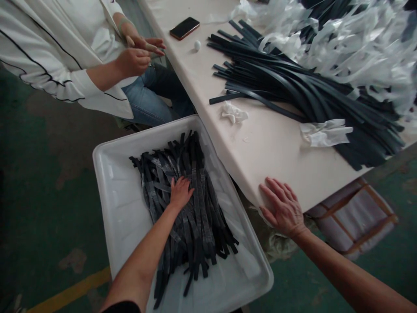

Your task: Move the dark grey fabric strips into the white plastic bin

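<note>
Head view. Left hand (180,192) rests palm-down, fingers spread and gripping nothing, on the pile of dark strips (189,213) in the white tub (110,174); strips lie under and beyond its fingertips. Right hand (282,208), fingers flat and extended, presses the corner of the white table (260,148). Beyond those fingers lie crumpled white paper (325,132) and long dark strips (293,82). A co-worker's hands (137,54) work at upper left.

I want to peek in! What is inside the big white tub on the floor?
Inside the white tub lies a heap of short black strips. The left hand presses down on the heap. What lies beneath the strips is covered.
</note>
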`<state>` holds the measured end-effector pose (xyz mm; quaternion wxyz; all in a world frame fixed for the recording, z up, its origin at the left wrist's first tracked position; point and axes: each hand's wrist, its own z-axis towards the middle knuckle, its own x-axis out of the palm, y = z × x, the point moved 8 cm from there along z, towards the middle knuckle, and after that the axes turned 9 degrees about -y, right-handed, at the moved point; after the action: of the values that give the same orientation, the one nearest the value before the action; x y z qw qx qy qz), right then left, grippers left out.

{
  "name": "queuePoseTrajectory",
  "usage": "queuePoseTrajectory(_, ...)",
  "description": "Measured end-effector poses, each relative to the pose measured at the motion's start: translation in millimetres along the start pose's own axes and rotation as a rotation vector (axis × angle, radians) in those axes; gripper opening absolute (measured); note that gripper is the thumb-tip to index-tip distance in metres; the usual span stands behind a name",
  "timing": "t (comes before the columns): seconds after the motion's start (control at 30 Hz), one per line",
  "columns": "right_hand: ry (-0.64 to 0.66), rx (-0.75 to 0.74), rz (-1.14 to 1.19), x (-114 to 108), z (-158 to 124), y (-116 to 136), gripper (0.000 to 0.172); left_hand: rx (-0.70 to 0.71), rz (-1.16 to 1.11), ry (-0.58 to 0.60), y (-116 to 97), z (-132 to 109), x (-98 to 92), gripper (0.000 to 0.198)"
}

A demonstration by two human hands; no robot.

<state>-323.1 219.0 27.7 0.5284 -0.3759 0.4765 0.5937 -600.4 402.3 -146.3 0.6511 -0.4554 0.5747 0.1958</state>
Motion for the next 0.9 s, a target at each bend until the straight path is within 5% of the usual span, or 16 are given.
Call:
queuePoseTrajectory(0.13, -0.007, -0.007, 0.015, -0.6, -0.9, -0.5, 0.060, 0.096, 0.078, 0.104, 11.1, 27.0, -4.1, 0.027)
queuePoseTrajectory(0.3, -0.013, 0.011, 0.032, -0.7, -0.2, -1.2, 0.056, 0.010, 0.157, 0.175, 34.9, -2.2, -14.7, 0.029)
queuePoseTrajectory(0.5, -0.018, 0.015, 0.041, -0.4, -1.7, -1.3, 0.056, -0.238, 0.076, 0.161, 48.8, -3.2, -11.9, 0.043)
queuePoseTrajectory(0.73, -0.005, 0.025, 0.053, 2.1, -3.0, -2.6, 0.057, -0.668, -0.212, 0.073, 61.6, 33.9, 25.8, 0.043)
queuePoseTrajectory(0.9, -0.043, 0.001, 0.023, -1.6, -2.8, -1.7, 0.056, -0.889, -0.366, -0.086, 34.1, 42.2, 28.4, 0.044)
